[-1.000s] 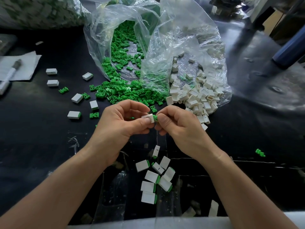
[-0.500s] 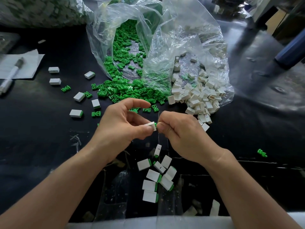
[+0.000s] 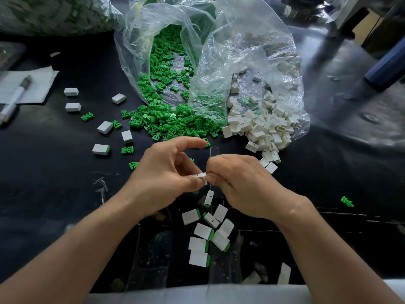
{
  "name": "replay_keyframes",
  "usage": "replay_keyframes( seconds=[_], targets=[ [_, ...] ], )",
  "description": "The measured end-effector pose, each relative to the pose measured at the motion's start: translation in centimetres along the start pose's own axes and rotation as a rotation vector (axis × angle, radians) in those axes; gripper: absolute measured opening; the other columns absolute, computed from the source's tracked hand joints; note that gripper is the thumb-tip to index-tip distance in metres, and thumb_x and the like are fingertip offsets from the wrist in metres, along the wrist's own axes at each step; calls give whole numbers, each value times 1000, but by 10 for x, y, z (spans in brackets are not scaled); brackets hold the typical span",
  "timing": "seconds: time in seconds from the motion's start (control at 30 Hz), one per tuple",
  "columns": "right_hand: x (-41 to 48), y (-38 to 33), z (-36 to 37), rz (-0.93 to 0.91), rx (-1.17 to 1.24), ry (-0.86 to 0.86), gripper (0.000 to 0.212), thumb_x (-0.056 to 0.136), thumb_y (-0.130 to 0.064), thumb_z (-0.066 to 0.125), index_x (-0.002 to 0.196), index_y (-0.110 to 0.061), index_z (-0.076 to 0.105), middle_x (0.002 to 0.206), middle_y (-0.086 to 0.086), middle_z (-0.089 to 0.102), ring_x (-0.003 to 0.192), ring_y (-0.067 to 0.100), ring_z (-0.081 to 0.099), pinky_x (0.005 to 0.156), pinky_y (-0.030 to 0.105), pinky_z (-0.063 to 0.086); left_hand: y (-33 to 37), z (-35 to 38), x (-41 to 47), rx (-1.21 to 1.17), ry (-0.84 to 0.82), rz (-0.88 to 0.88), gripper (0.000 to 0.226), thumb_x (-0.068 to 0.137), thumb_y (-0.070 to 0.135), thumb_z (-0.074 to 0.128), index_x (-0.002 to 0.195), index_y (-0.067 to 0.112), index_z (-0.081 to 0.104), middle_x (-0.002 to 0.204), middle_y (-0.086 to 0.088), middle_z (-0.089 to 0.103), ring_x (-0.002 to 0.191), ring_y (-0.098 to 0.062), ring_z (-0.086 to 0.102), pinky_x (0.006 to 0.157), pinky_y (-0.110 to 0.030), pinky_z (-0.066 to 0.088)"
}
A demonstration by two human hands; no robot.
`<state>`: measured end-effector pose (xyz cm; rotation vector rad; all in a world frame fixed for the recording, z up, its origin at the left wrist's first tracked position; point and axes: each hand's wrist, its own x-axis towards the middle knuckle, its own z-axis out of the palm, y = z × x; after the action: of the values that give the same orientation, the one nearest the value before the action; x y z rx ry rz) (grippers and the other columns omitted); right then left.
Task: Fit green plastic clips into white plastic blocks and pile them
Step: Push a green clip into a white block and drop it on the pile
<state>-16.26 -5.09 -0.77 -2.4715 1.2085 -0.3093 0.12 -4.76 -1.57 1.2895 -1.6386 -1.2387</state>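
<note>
You held one white block between both hands, above the black table. Left hand: thumb and lower fingers pinched the block's left end, index finger lifted clear. Right hand: fingers curled, tips pinching the block's right end. Whether a clip sat inside could not be told.

- Just below the block, nearer you: pile of finished blocks, green edges showing, lying loose and overlapping.
- Beyond the block: heap of green clips spilling from a clear plastic bag.
- Beyond it and to the right: heap of empty white blocks at the same bag's mouth.
- Left of the block: scattered blocks and a few stray clips.
- Well to the right: a lone clip.
- Far left: marker pen on paper.
</note>
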Motion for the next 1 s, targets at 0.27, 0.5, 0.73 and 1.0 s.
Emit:
replay_keyframes(
  seconds=[0.27, 0.5, 0.73, 1.0],
  targets=[
    [1, 5, 5, 235, 737, 272, 40, 86, -53, 44, 65, -21, 56, 55, -8, 55, 52, 8, 51, 49, 22, 40, 6, -2, 4, -459, 70, -15, 46, 52, 13, 73, 96, 18, 63, 66, -1, 70, 62, -10, 66, 59, -18, 52],
    [7, -7, 10, 393, 1422, -111, 56, 75, -61, 31, 72, -12, 59, 63, 1, 62, 53, 10, 51, 50, 20, 38, 7, 3, 2, -547, 21, 4, 44, 54, 9, 70, 97, 13, 61, 65, -3, 68, 51, -16, 58, 48, -23, 50],
    [5, -12, 10, 453, 1456, -3, 43, 75, -53, 37, 73, -12, 52, 57, -2, 48, 53, 9, 40, 51, 20, 31, 4, 8, 1, -552, 35, 33, 43, 60, 6, 69, 102, 11, 58, 67, -7, 69, 52, -21, 63, 54, -28, 54],
    [6, -17, 12, 434, 1461, 38, 46, 76, -54, 36, 78, -12, 54, 59, -2, 43, 55, 9, 36, 53, 22, 29, 4, 13, 1, -615, 82, 39, 43, 60, 7, 69, 101, 12, 58, 67, -5, 69, 49, -20, 62, 49, -33, 54]
  ],
)
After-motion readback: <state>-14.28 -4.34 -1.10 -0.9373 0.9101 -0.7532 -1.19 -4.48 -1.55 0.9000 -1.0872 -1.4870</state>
